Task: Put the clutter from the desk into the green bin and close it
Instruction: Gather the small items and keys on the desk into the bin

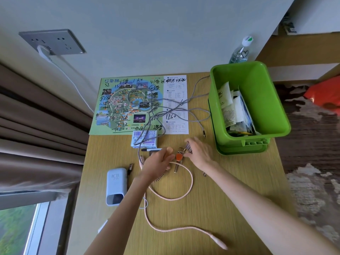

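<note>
The green bin (265, 100) stands open at the desk's right edge, holding papers and packets, with its lid under it. My left hand (158, 161) curls round the pink cable (184, 192), which loops across the desk toward the front. My right hand (200, 153) lies over a bunch of keys (178, 157) with an orange tag, its fingers touching the dark part of the bunch. A grey cable (184, 109) tangles over the map sheet (128, 105). A tissue pack (144, 138) and a marker pen (150, 149) lie just behind my left hand.
A pale blue power bank (116, 186) lies at the left of the wooden desk (230, 190). A water bottle (240, 51) stands behind the bin by the wall. Curtains hang at the left, with a wall socket (53, 42) above them.
</note>
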A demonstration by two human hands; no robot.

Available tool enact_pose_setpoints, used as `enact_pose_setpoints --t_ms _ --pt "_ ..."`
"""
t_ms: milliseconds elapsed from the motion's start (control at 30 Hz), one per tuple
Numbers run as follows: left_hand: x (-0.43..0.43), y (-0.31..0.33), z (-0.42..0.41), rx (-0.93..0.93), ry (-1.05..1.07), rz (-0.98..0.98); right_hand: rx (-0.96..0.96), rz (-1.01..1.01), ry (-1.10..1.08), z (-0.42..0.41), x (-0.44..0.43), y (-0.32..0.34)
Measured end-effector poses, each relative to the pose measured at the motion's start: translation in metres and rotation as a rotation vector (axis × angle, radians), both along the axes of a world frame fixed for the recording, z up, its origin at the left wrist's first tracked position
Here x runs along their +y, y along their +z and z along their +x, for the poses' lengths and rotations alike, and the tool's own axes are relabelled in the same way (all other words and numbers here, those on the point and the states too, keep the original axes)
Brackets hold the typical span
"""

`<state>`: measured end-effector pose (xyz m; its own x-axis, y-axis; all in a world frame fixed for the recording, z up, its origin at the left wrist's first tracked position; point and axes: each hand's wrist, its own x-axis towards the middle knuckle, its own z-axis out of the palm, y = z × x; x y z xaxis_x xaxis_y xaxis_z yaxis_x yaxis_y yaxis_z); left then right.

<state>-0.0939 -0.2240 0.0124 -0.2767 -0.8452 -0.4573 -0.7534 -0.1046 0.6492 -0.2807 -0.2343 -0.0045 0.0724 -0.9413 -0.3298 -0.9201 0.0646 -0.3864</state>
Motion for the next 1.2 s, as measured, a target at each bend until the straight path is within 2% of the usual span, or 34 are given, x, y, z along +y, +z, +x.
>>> enact_pose_setpoints --t_ms 133,400,600,900,1100,1200 --pt "0.0 0.01 0.0 0.129 0.081 0.002 0.038 0.027 0.154 0.008 0.001 -0.006" --pt "-0.011 0.041 0.005 0.545 0.278 -0.025 0.03 0.059 0.051 -0.004 0.002 0.0" --pt "-0.013 0.064 -0.002 0.622 0.307 -0.157 -0.028 -0.174 -0.059 -0.019 0.009 0.027" --pt "-0.016 0.104 -0.021 0.751 0.371 -0.29 -0.095 -0.63 -0.127 -0.024 0.012 0.121" --pt "-0.023 0.125 -0.042 0.756 0.364 -0.313 -0.217 -0.778 -0.274 -0.064 0.005 0.176" --pt "-0.025 0.129 -0.057 0.755 0.337 -0.31 -0.206 -0.816 -0.275 -0.099 0.002 0.19"
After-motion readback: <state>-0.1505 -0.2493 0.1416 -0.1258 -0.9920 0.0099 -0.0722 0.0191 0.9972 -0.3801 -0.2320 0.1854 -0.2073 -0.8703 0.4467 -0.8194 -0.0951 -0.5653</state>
